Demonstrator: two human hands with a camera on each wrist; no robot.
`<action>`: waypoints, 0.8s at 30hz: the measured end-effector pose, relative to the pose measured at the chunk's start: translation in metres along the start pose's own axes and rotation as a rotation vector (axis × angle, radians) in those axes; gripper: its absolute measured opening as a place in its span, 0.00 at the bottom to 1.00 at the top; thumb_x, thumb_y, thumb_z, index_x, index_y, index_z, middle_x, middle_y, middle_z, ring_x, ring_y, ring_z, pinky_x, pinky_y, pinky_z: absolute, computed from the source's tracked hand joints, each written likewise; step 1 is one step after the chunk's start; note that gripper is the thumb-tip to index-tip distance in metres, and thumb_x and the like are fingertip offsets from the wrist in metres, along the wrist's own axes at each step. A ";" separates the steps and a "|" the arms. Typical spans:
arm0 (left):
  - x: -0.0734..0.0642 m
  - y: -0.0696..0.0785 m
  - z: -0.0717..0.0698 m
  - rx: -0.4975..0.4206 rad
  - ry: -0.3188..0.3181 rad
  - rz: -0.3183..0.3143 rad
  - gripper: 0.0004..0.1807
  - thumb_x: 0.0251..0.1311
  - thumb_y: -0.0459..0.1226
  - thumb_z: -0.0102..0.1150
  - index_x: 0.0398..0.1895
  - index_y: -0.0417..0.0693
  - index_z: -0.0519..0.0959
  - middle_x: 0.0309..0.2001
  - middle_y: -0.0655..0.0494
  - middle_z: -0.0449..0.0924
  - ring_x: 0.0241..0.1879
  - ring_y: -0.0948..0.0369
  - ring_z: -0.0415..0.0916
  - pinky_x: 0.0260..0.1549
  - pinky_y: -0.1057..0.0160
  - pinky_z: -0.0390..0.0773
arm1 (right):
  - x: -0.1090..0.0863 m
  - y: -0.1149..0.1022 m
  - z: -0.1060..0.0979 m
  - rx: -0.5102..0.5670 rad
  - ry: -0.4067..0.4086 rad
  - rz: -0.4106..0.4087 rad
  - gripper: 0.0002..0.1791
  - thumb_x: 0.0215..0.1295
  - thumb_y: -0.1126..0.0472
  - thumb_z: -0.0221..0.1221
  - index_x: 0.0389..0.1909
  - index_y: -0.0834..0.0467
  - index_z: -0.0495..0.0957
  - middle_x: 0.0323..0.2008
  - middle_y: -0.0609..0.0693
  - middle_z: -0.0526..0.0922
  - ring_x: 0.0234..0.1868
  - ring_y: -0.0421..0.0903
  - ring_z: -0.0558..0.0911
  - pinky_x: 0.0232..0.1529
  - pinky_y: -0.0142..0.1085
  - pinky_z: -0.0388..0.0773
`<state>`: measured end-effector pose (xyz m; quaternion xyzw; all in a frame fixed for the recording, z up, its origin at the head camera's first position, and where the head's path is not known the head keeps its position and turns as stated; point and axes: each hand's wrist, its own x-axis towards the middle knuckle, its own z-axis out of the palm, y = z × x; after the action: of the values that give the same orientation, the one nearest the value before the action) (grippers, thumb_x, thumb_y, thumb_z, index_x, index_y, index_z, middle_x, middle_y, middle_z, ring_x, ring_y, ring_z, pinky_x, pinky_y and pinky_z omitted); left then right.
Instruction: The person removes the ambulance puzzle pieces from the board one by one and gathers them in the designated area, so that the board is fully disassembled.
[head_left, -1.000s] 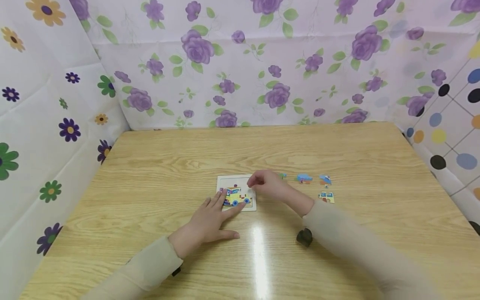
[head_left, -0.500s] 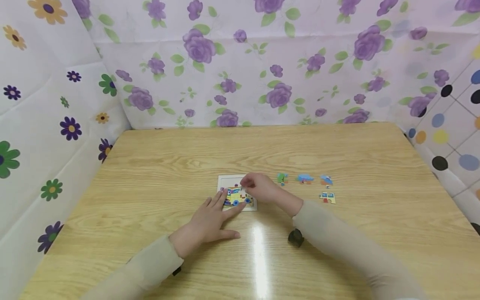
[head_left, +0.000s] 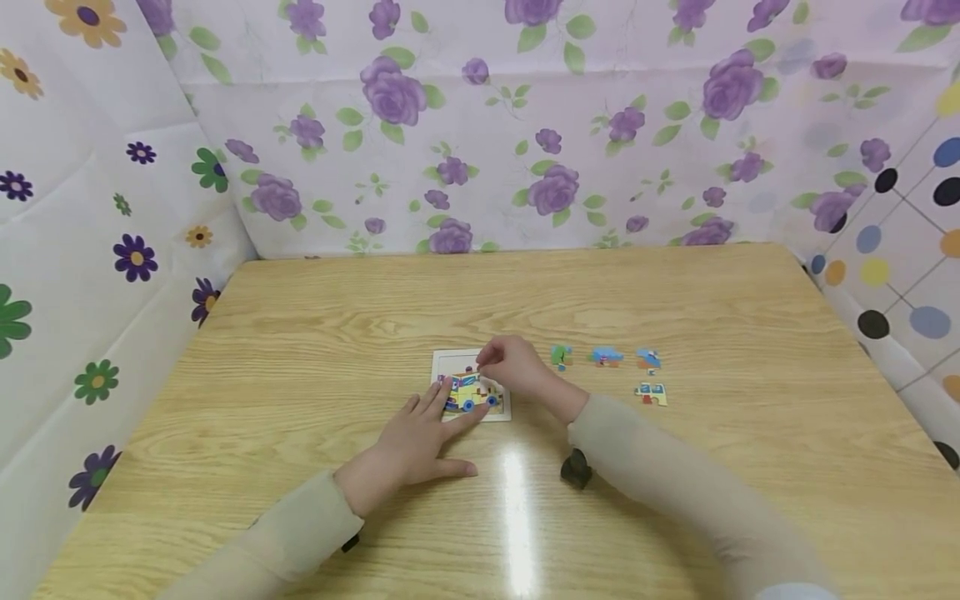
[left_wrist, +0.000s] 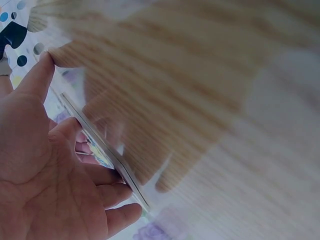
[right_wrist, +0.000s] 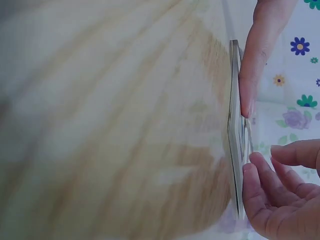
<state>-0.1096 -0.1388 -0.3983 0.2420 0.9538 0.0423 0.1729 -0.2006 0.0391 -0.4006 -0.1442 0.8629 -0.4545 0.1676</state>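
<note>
A small jigsaw puzzle board with a pale frame lies mid-table, showing part of a yellow vehicle with blue wheels. My left hand rests with spread, fairly straight fingers on its left and lower part, the thumb on the table. My right hand is over the board's upper right, thumb and fingertips pinching a small puzzle piece, mostly hidden by the fingers. In the left wrist view the board's edge passes under the left fingers.
Right of the board lie loose pieces: a green one, a blue one, another blue one and a yellow one with windows. Flowered cloth stands behind the wooden table.
My right hand has moved left across the board, from its right edge to above the vehicle picture, uncovering the green piece. The left hand has stayed in place.
</note>
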 end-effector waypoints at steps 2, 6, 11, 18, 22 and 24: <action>0.001 0.000 0.000 0.003 -0.006 -0.004 0.41 0.57 0.65 0.51 0.73 0.69 0.54 0.74 0.34 0.39 0.74 0.43 0.39 0.69 0.42 0.50 | 0.002 0.000 0.002 0.028 0.018 0.020 0.08 0.60 0.68 0.60 0.40 0.64 0.80 0.35 0.54 0.82 0.36 0.44 0.79 0.37 0.31 0.78; 0.000 0.000 0.000 0.004 -0.002 -0.003 0.41 0.57 0.64 0.52 0.73 0.69 0.54 0.74 0.34 0.39 0.74 0.43 0.39 0.69 0.42 0.50 | 0.005 -0.001 0.005 0.062 0.026 0.022 0.07 0.59 0.70 0.60 0.39 0.65 0.79 0.32 0.54 0.80 0.30 0.42 0.77 0.30 0.28 0.76; -0.001 0.000 0.000 0.001 0.004 0.006 0.41 0.57 0.64 0.53 0.73 0.68 0.55 0.74 0.34 0.40 0.74 0.43 0.39 0.68 0.41 0.51 | 0.006 -0.004 0.008 0.100 0.022 0.032 0.08 0.56 0.73 0.58 0.38 0.66 0.79 0.30 0.53 0.78 0.28 0.41 0.75 0.28 0.26 0.74; -0.001 0.001 -0.001 -0.007 0.003 0.006 0.41 0.57 0.63 0.52 0.73 0.67 0.55 0.74 0.33 0.39 0.74 0.42 0.39 0.68 0.41 0.51 | 0.004 -0.006 0.006 0.132 0.044 0.039 0.08 0.57 0.73 0.60 0.38 0.66 0.79 0.30 0.53 0.79 0.31 0.42 0.77 0.30 0.27 0.77; -0.001 0.002 -0.001 -0.002 0.001 0.003 0.41 0.57 0.64 0.52 0.73 0.67 0.55 0.74 0.33 0.40 0.74 0.42 0.40 0.68 0.41 0.52 | 0.001 -0.008 0.000 0.143 0.051 0.029 0.08 0.57 0.72 0.61 0.38 0.66 0.79 0.32 0.54 0.80 0.31 0.42 0.78 0.32 0.29 0.80; -0.001 0.002 -0.001 0.000 -0.003 -0.001 0.41 0.57 0.64 0.52 0.73 0.68 0.55 0.74 0.34 0.40 0.74 0.42 0.40 0.68 0.41 0.52 | -0.002 -0.008 -0.005 0.144 0.058 0.019 0.08 0.57 0.72 0.61 0.38 0.66 0.79 0.32 0.54 0.80 0.31 0.42 0.78 0.33 0.30 0.81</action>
<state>-0.1081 -0.1376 -0.3964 0.2414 0.9537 0.0420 0.1744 -0.2001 0.0389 -0.3907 -0.1105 0.8337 -0.5179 0.1569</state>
